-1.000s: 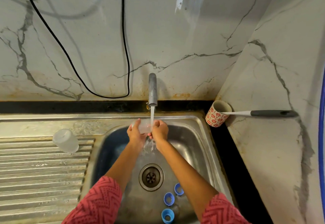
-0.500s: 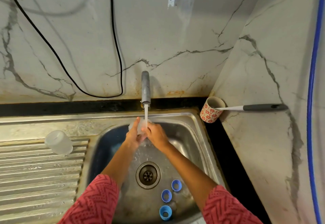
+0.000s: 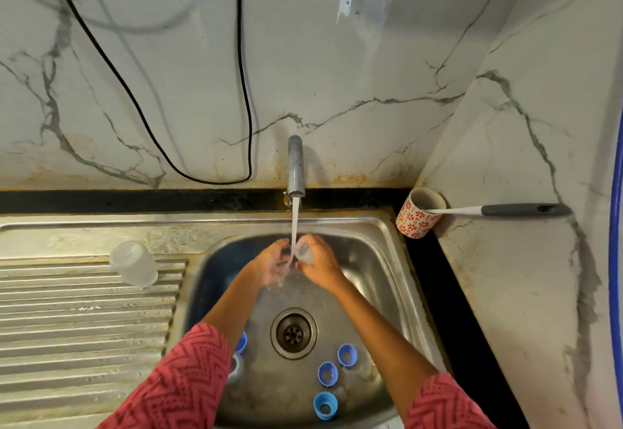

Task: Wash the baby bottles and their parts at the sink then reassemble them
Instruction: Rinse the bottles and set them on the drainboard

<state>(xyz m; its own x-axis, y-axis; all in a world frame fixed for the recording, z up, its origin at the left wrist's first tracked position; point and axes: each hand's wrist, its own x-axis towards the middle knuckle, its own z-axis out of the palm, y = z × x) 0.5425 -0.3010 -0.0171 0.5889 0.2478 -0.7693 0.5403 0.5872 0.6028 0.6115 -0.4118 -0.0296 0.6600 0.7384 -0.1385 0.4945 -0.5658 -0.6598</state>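
Water runs from the tap (image 3: 296, 167) into the steel sink (image 3: 377, 260). Under the stream my right hand (image 3: 318, 265) grips a small clear bottle part (image 3: 303, 249). My left hand (image 3: 273, 265) is cupped beside it, fingers curled against the part, wet with water. A clear bottle cap (image 3: 134, 263) lies on the ribbed drainboard (image 3: 84, 320) at the left. Blue rings (image 3: 327, 374) lie on the sink floor near the drain (image 3: 294, 332), with another blue part (image 3: 241, 342) partly hidden by my left sleeve.
A red-patterned cup (image 3: 418, 218) holding a brush with a grey handle (image 3: 522, 209) stands at the sink's back right corner. A black cable (image 3: 242, 91) hangs on the marble wall. The marble counter (image 3: 522, 294) runs along the right.
The clear part has passed from mostly my left hand to my right hand under the stream. The view has shifted slightly right and down.
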